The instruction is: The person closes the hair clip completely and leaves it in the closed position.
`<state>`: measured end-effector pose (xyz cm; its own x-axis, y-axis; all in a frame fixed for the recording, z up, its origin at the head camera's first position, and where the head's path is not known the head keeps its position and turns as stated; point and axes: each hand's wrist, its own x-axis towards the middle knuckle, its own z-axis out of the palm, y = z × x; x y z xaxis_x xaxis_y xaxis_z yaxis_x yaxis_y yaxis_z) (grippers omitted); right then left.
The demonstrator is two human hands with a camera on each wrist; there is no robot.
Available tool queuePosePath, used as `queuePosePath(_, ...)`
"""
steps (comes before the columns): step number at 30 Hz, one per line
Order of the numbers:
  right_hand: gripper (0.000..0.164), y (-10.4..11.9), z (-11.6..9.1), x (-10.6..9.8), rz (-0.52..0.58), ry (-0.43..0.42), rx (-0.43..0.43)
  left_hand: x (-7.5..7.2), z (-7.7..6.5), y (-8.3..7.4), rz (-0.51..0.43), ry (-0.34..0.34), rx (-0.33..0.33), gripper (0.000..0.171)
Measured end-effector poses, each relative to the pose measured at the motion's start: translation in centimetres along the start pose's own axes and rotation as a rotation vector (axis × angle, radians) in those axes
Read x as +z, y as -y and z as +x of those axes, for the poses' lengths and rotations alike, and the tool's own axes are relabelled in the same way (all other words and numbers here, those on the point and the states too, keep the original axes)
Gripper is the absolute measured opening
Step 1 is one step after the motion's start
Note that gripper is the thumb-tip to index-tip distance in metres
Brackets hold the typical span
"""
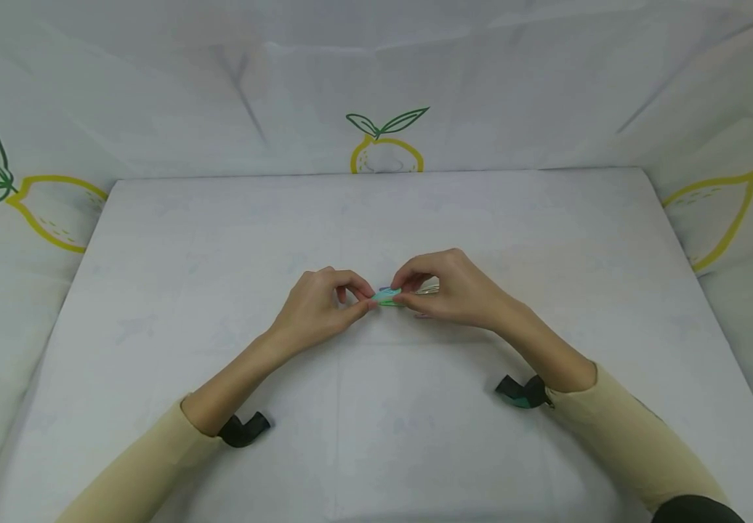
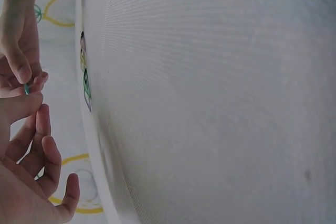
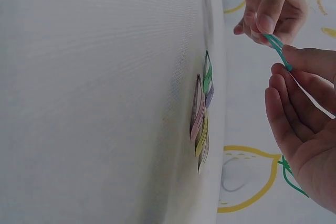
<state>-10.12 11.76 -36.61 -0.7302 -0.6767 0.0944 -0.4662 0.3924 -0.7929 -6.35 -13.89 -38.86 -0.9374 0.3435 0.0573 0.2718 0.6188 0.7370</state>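
My left hand (image 1: 317, 301) and right hand (image 1: 458, 287) meet near the middle of the table. Between them is a slim teal hair clip (image 3: 276, 50), held above the surface. The left thumb and fingers pinch one end, while those of the right hand pinch the other. Below lie several hair clips in a loose group; a green clip (image 3: 208, 77), a pink clip (image 3: 196, 121) and a yellow clip (image 3: 201, 142) show in the right wrist view. From the head view, the right hand partly hides this group.
A white cloth covers the table (image 1: 376, 436). White fabric walls with printed lemons (image 1: 386, 156) stand along the back and both sides. Black straps (image 1: 244, 430) hang at both sleeve cuffs.
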Motion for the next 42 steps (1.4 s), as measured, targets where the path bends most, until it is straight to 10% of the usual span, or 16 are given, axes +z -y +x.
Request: queuePosePath(42, 0.011, -0.4, -1.2, 0.1, -0.126, 0.057, 0.086, 0.8, 0.2, -0.2, 0.104, 0.063, -0.005, 0.006)
